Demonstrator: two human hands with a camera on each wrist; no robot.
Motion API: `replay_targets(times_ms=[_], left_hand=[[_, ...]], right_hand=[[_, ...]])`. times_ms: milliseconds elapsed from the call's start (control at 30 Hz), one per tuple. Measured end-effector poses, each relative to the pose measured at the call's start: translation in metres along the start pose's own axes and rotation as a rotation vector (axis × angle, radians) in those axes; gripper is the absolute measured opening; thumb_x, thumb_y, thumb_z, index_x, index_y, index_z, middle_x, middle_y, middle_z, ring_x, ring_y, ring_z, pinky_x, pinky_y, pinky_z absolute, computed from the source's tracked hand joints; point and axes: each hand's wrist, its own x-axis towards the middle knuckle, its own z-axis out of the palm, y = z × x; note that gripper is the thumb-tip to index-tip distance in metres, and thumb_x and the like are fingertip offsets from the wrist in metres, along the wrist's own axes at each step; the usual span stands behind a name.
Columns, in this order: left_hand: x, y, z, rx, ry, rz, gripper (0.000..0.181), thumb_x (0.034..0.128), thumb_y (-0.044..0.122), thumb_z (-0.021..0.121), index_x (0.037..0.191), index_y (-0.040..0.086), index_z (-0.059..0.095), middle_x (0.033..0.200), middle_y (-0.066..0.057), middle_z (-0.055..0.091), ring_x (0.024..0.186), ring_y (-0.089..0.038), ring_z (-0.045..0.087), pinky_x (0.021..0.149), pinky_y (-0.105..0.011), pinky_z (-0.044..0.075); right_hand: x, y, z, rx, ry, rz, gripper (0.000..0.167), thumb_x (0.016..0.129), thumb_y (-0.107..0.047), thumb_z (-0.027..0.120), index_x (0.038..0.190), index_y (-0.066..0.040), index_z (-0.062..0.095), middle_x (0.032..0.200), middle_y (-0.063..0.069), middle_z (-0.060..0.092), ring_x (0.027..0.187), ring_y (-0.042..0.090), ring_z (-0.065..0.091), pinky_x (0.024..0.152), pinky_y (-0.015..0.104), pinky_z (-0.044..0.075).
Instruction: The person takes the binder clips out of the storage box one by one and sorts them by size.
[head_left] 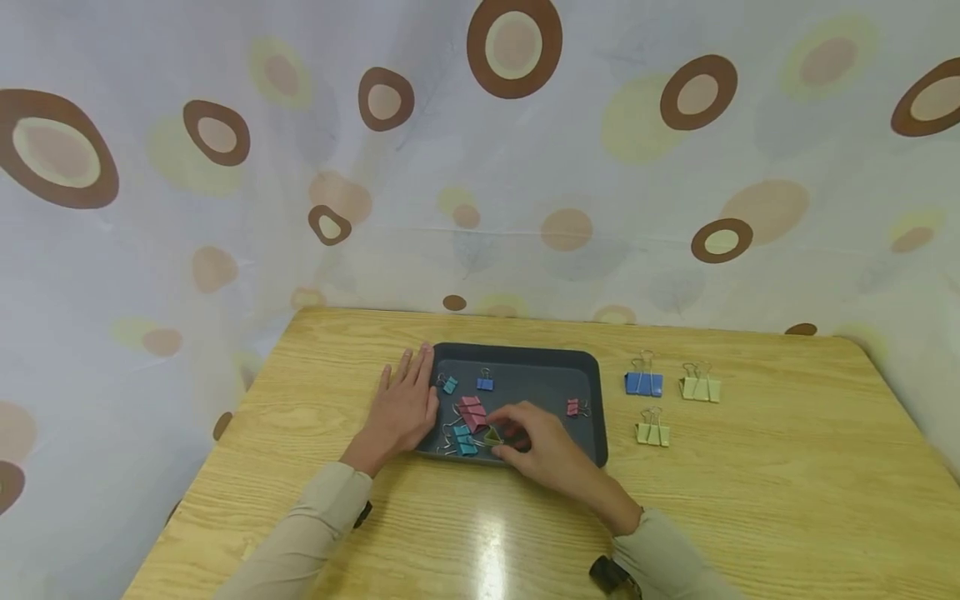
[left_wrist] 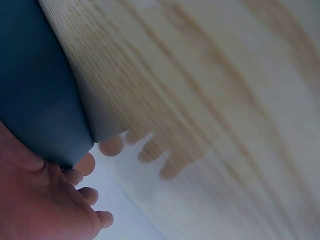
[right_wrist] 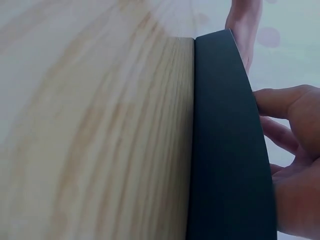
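Note:
A dark tray (head_left: 536, 382) on the wooden table holds several binder clips. My left hand (head_left: 400, 410) lies along the tray's left rim with its fingers straight. Over the tray's front part, my right hand (head_left: 546, 446) has thumb and index finger about a yellow-green binder clip (head_left: 492, 437), seemingly pinching it. Right beside that clip lie a large pink binder clip (head_left: 472, 413) and a teal binder clip (head_left: 464, 441). Farther back are a small teal clip (head_left: 449, 385) and a small blue clip (head_left: 485, 384). The tray wall (right_wrist: 227, 140) hides the clips from the right wrist view.
A small pink clip (head_left: 573, 407) lies near the tray's right side. To the right of the tray, on the table (head_left: 787, 467), stand a blue binder clip (head_left: 643, 384) and two pale yellow binder clips (head_left: 701, 389). Behind the table hangs a patterned curtain (head_left: 420, 183).

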Motion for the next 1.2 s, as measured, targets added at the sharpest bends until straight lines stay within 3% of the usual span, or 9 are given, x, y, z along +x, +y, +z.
replay_targets(times_ms=[167, 400, 667, 900, 1200], left_hand=[[0.000, 0.000, 0.001, 0.001, 0.009, 0.001, 0.065, 0.1095, 0.027, 0.034, 0.164, 0.001, 0.012, 0.171, -0.013, 0.014, 0.156, -0.036, 0.015, 0.122, -0.060, 0.016], [-0.002, 0.002, -0.001, -0.005, -0.009, 0.002, 0.065, 0.1099, 0.027, 0.033, 0.164, 0.002, 0.009, 0.171, -0.012, 0.013, 0.156, -0.035, 0.013, 0.123, -0.059, 0.014], [-0.002, 0.001, -0.001, 0.004, 0.008, 0.009, 0.065, 0.1095, 0.027, 0.034, 0.164, 0.000, 0.011, 0.170, -0.014, 0.015, 0.156, -0.036, 0.015, 0.122, -0.060, 0.016], [-0.001, -0.001, -0.001, 0.030, -0.001, 0.002, 0.065, 0.1100, 0.028, 0.032, 0.164, 0.002, 0.008, 0.171, -0.012, 0.012, 0.156, -0.035, 0.013, 0.123, -0.059, 0.015], [0.001, -0.002, 0.003, 0.030, -0.003, -0.005, 0.065, 0.1098, 0.029, 0.032, 0.165, 0.003, 0.009, 0.172, -0.010, 0.011, 0.157, -0.034, 0.012, 0.123, -0.058, 0.014]], right_hand=[[0.004, 0.002, 0.002, -0.002, -0.027, 0.005, 0.031, 0.091, -0.005, 0.078, 0.121, -0.005, 0.071, 0.106, 0.007, 0.065, 0.095, 0.024, 0.067, 0.078, 0.033, 0.060], [0.004, 0.003, 0.003, 0.010, -0.027, 0.035, 0.023, 0.090, -0.002, 0.077, 0.112, -0.005, 0.071, 0.102, 0.007, 0.071, 0.087, 0.018, 0.069, 0.073, 0.023, 0.057], [0.003, 0.002, -0.001, -0.001, 0.056, 0.086, 0.017, 0.089, -0.001, 0.077, 0.103, -0.008, 0.071, 0.099, 0.002, 0.073, 0.085, 0.014, 0.069, 0.073, 0.026, 0.058], [-0.001, -0.001, -0.014, 0.060, 0.114, 0.085, 0.018, 0.089, 0.000, 0.077, 0.103, -0.010, 0.072, 0.100, 0.002, 0.072, 0.089, 0.018, 0.071, 0.075, 0.025, 0.059], [-0.022, 0.001, -0.029, 0.097, 0.164, 0.075, 0.015, 0.089, -0.005, 0.080, 0.101, -0.010, 0.074, 0.098, 0.002, 0.073, 0.090, 0.020, 0.073, 0.074, 0.025, 0.060]])
